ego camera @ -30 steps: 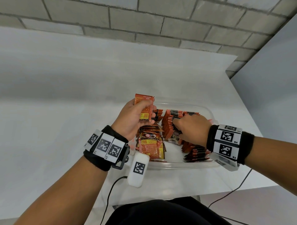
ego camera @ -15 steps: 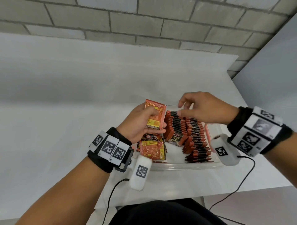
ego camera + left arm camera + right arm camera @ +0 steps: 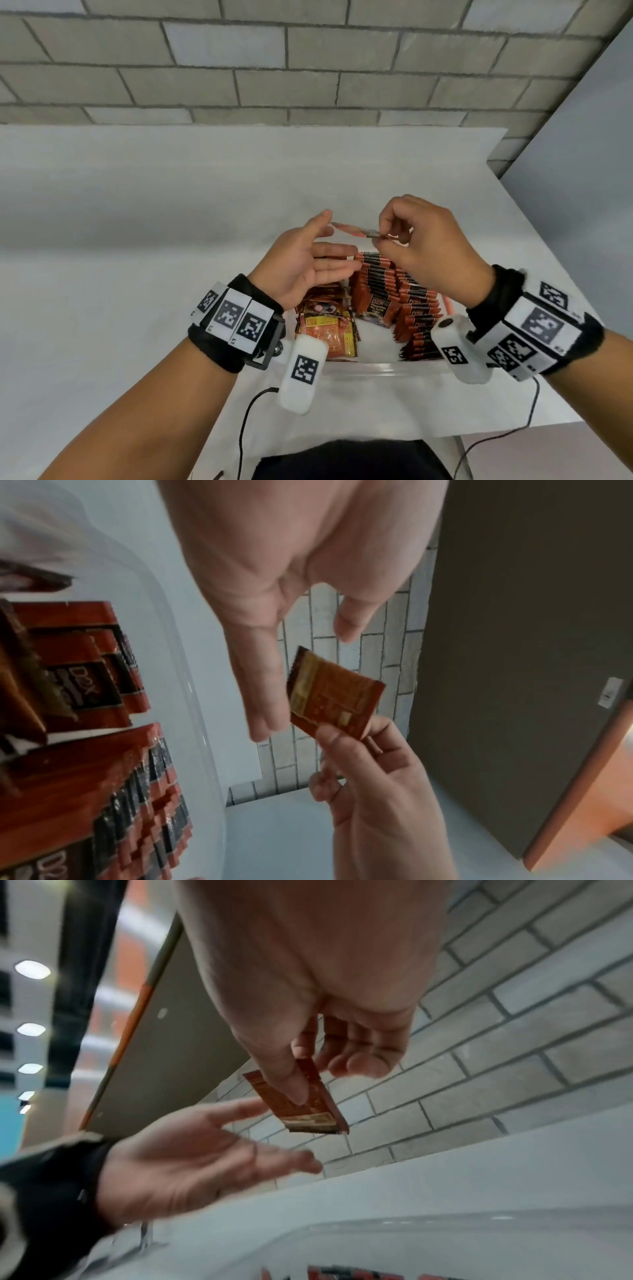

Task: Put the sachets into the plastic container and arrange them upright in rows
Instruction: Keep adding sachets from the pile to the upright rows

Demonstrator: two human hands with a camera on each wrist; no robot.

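Since half a second ago, the sachet (image 3: pixel 334 696) has passed from the left hand (image 3: pixel 305 263), now spread and empty, to the right hand (image 3: pixel 421 246), which pinches it above the container (image 3: pixel 376 368). Next, probably: stand it in a row (image 3: pixel 380 281).

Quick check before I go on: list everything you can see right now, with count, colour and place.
held sachet: one, orange-red, pinched above the container's far end
upright sachets: two rows, too many to count, orange and black, container's right part
flat sachets: small pile, orange and yellow, container's left part
plastic container: one, clear, on the table
table: one, white
brick wall: grey, behind
left hand: open, beside the held sachet
right hand: pinching the held sachet
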